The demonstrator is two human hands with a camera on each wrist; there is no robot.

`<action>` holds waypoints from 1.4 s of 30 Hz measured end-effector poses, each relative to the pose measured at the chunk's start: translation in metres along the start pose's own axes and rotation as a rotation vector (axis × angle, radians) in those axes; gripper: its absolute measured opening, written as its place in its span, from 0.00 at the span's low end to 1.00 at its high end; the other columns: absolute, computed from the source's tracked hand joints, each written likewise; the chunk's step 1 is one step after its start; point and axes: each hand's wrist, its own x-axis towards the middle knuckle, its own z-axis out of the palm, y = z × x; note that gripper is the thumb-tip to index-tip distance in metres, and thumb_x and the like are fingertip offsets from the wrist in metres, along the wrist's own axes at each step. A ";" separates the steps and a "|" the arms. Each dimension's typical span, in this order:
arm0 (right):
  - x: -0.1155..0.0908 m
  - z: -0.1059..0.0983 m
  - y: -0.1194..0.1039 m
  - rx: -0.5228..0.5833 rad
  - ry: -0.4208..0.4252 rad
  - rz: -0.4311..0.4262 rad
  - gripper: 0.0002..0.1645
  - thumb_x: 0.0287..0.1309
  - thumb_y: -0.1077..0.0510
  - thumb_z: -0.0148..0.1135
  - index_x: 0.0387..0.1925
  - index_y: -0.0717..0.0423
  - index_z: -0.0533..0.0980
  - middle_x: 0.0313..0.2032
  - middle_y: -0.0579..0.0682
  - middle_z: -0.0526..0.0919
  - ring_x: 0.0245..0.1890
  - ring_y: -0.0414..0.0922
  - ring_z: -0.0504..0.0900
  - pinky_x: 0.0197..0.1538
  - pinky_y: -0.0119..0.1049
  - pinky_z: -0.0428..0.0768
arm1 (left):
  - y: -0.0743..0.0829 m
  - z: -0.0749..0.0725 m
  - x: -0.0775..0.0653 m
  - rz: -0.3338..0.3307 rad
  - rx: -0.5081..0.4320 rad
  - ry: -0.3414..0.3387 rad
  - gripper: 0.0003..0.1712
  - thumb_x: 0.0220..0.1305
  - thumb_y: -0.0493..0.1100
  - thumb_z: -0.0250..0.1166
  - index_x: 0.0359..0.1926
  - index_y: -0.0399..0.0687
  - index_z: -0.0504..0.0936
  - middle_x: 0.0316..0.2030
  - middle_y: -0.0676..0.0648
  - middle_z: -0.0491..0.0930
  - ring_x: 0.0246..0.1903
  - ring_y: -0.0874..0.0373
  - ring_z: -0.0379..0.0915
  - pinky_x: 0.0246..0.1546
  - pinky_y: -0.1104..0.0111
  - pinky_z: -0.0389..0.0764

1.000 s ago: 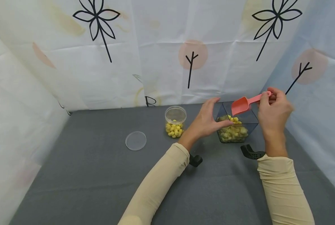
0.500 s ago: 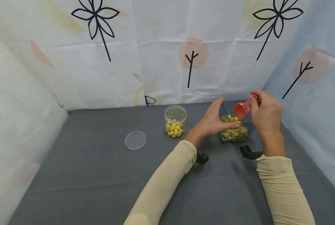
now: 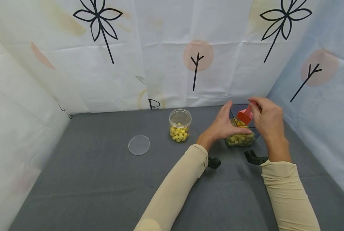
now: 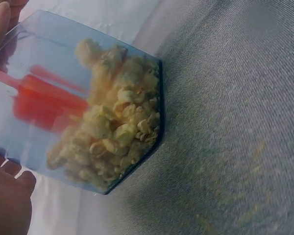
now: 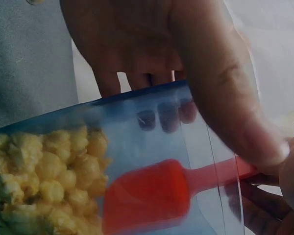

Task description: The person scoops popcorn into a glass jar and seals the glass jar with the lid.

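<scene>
A clear plastic box (image 4: 63, 36) with popcorn (image 3: 237, 140) in its lower part stands on the grey cloth at the back right. My left hand (image 3: 224, 124) holds the box from its left side, thumb across the near wall and fingertips against another wall, seen through the plastic in the right wrist view. My right hand (image 3: 269, 117) pinches the handle of a red scoop (image 5: 152, 196) above the rim. The scoop's bowl points down inside the box, its edge right at the popcorn.
Left of the box stands a clear round jar (image 3: 180, 118), partly filled with popcorn. A flat clear round lid (image 3: 138, 145) lies farther left. White printed cloth (image 3: 166, 64) rises behind the grey table covering (image 3: 102, 179). A black camera mount sits at each wrist.
My right hand has moved left and down, tipping the scoop from nearly level to pointing down into the box. The left hand has shifted right along the box. Jar and lid stay put.
</scene>
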 end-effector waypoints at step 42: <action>-0.010 -0.001 0.011 0.078 -0.055 0.120 0.20 0.79 0.53 0.49 0.56 0.60 0.80 0.42 0.67 0.85 0.22 0.27 0.62 0.25 0.26 0.61 | -0.007 0.006 0.008 -0.017 -0.052 0.033 0.68 0.48 0.59 0.81 0.81 0.61 0.46 0.74 0.56 0.56 0.69 0.62 0.62 0.68 0.67 0.72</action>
